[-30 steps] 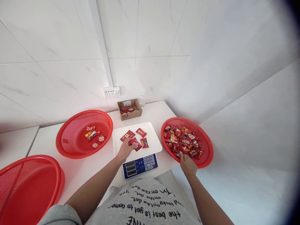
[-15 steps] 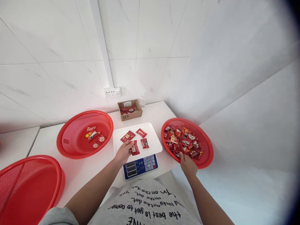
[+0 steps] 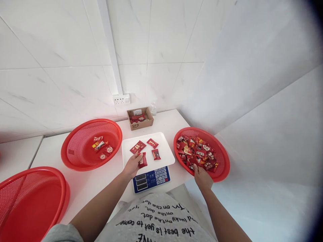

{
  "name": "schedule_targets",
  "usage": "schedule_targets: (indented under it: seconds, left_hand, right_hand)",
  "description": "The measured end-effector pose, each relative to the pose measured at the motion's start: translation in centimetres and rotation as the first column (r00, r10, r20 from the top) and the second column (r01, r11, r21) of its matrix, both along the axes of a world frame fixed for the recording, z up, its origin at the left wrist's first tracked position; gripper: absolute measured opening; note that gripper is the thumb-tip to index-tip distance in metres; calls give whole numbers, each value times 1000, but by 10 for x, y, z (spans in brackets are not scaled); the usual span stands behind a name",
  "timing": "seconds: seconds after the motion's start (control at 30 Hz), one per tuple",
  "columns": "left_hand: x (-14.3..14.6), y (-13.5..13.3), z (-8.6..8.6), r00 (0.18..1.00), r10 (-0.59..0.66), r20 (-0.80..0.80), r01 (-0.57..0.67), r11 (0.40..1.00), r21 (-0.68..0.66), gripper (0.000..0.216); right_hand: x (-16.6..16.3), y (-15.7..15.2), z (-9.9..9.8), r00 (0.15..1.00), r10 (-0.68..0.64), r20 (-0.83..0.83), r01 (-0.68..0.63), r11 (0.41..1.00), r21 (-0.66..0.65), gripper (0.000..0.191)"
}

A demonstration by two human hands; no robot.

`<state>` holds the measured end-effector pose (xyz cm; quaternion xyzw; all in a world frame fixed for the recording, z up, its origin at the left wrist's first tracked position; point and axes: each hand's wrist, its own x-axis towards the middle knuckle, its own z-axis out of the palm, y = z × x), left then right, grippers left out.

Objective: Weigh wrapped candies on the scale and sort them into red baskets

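My left hand (image 3: pixel 132 165) is closed on a small red candy packet (image 3: pixel 143 160) just above the near edge of the white scale tray (image 3: pixel 165 155). Three more red packets (image 3: pixel 152 146) lie on that tray. Below it shows the scale's blue keypad panel (image 3: pixel 150 178). My right hand (image 3: pixel 202 176) grips the near rim of the right red basket (image 3: pixel 222 169), which is heaped with several red wrapped candies (image 3: pixel 196 152); its fingertips are among the candies and partly hidden.
A red mesh basket (image 3: pixel 75 149) on the left holds a few packets. Another red basket (image 3: pixel 32 201) sits at the near left corner. A small cardboard box (image 3: pixel 139 117) with red packets and a wall socket (image 3: pixel 121 98) stand at the back. White tiled walls close in on the right.
My left hand has drawn back toward me, lifting one red packet from the middle of the tray to its near edge. The right hand stays on the basket rim.
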<state>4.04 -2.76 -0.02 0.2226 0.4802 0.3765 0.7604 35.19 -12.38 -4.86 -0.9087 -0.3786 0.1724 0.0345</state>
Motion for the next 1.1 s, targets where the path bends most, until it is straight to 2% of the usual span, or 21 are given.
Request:
schedule_targets:
  seconds: [0.1, 0.17, 0.27, 0.37, 0.5, 0.6, 0.7, 0.8, 0.93, 1.1]
  left_hand:
    - [0, -1, 0, 1000, -11, -6, 11, 999, -50, 18]
    - [0, -2, -1, 999, -45, -4, 45, 999, -26, 21]
    - [-1, -3, -6, 993, -95, -68, 100, 991, 85, 27]
    - [-1, -1, -13, 950, -116, -289, 191, 950, 246, 32]
    - [3, 10, -20, 783, -55, -619, 361, 851, 381, 42]
    - [9, 19, -21, 617, 9, -787, 537, 726, 429, 50]
    - [14, 24, -23, 389, 115, -914, 725, 575, 380, 47]
    - [17, 22, -27, 226, 253, -941, 812, 484, 325, 38]
    - [20, 21, -35, 138, 348, -927, 837, 461, 297, 41]
    - [14, 30, -39, 98, 353, -930, 792, 538, 288, 57]
  right_hand:
    - [-1, 0, 1, 1000, 4, 9, -4, 1000, 0, 59]
    - [-1, 0, 2, 1000, 9, 13, -9, 1000, -1, 58]
    - [-1, 0, 2, 1000, -1, 5, 1, 1000, -6, 58]
    - [0, 0, 1, 1000, 1, -2, -1, 1000, -4, 59]
    - [0, 0, 0, 1000, 3, -3, -3, 1000, 4, 57]
    - [0, 0, -1, 1000, 12, -12, -12, 1000, 15, 55]
    - [1, 0, -1, 1000, 19, -11, -19, 999, 28, 54]
    - [0, 0, 0, 1000, 29, -7, -28, 999, 31, 56]
    - [-1, 0, 3, 1000, 11, -5, -11, 1000, -2, 55]
    - [-1, -1, 2, 1000, 15, -5, -15, 1000, 2, 56]
